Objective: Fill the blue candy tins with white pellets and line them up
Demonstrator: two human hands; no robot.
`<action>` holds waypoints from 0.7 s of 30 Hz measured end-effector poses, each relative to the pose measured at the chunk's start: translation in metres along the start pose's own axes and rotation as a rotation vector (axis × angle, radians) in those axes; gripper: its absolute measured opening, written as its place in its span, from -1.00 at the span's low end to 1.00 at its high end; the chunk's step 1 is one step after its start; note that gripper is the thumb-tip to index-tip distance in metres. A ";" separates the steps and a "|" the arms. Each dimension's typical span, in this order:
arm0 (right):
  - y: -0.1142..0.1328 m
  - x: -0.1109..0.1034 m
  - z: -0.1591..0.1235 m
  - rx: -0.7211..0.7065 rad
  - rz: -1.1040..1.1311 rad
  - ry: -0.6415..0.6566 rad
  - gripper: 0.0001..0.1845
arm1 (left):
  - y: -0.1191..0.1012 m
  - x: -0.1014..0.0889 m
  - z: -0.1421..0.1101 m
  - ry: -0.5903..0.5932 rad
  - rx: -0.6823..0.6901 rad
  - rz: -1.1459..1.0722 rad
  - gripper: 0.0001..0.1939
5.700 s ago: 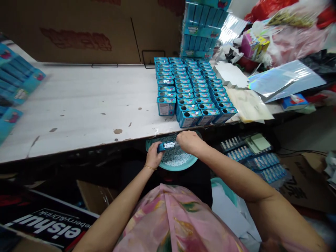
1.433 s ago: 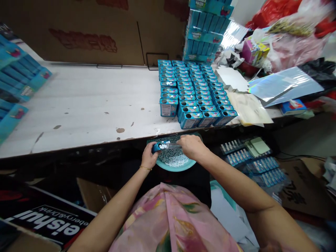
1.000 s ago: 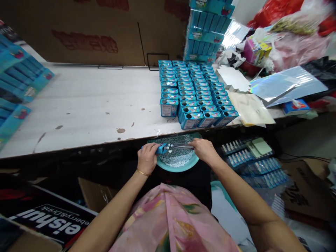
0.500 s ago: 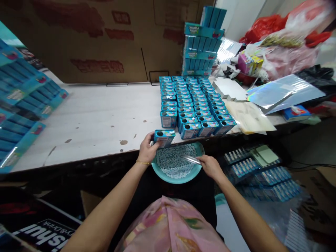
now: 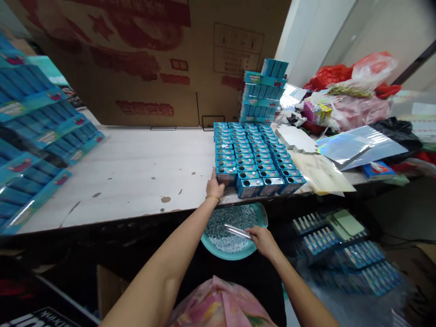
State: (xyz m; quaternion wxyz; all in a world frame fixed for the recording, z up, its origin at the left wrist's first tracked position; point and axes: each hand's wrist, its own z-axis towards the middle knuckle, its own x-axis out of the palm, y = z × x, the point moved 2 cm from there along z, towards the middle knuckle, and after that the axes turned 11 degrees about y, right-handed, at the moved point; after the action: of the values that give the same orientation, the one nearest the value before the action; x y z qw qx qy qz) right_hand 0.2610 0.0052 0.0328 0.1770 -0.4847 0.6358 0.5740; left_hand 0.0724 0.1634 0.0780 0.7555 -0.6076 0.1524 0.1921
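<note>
My left hand (image 5: 215,186) grips a small blue tin (image 5: 226,176) at the front of the leftmost row on the white table. Its fingers are around the tin's left side and lower front. Several like blue tins (image 5: 250,187) stand upright in close rows beside it, each with a dark round opening on top, some with white pellets on the lid. In my right hand (image 5: 265,240) is a long, narrow, shiny metal scoop (image 5: 237,231), held over a turquoise basin (image 5: 262,217). Small pale pellets (image 5: 218,229) fill the basin, which sits at my lap below the table edge.
Stacked blue display boxes (image 5: 260,97) stand behind the tins; more boxes (image 5: 41,136) are at the left. A large cardboard carton (image 5: 143,68) rises along the back. Right of the tins lie card sheets (image 5: 320,175) and plastic bags (image 5: 361,106). Packed trays (image 5: 320,243) sit low at right.
My left hand has moved the tin from above the basin's edge up and right to the front of the leftmost row. The scoop stays over the pellets. The view has shifted.
</note>
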 end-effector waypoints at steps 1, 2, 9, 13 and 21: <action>0.001 0.002 0.005 -0.005 0.012 0.000 -0.62 | -0.002 0.003 0.000 -0.002 0.004 -0.031 -0.21; 0.001 0.004 0.011 -0.008 0.024 -0.003 -0.62 | -0.003 0.003 -0.001 -0.001 0.011 -0.064 -0.12; -0.020 0.025 0.042 0.011 -0.114 0.039 -0.59 | 0.007 -0.121 -0.087 -0.300 0.187 -0.076 -0.21; -0.040 0.047 0.067 0.027 -0.194 0.117 -0.57 | 0.060 -0.256 -0.190 -0.813 -0.030 0.218 -0.41; -0.064 0.064 0.080 0.025 -0.219 0.090 -0.64 | 0.178 -0.384 -0.385 -0.881 -0.976 0.637 -0.32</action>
State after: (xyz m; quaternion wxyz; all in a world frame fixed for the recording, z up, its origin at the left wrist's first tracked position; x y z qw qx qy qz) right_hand 0.2571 0.0592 -0.0756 0.2159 -0.5743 0.5936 0.5207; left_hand -0.3489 -0.2190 0.0198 0.2973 -0.6675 -0.0992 0.6754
